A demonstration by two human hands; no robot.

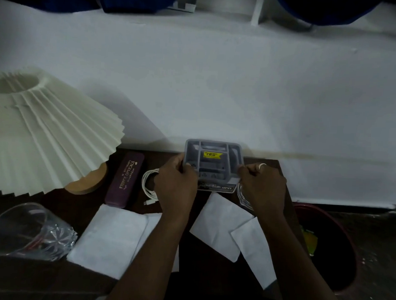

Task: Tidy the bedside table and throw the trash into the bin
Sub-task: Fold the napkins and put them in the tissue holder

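A grey plastic organiser tray [215,150] with a yellow price sticker is held at the back of the dark bedside table [53,279]. My left hand [176,185] grips its left side and my right hand [262,185] grips its right side. White paper sheets [108,236] [219,227] lie on the table in front of it. A dark red bin [337,251] stands on the floor to the right with yellow scraps inside.
A pleated white lamp shade [47,131] on a wooden base fills the left. A purple spectacles case [125,178] and a coiled white cable [149,186] lie beside it. A clear glass [26,231] lies tipped at front left. Clear plastic [243,198] shows under my right hand.
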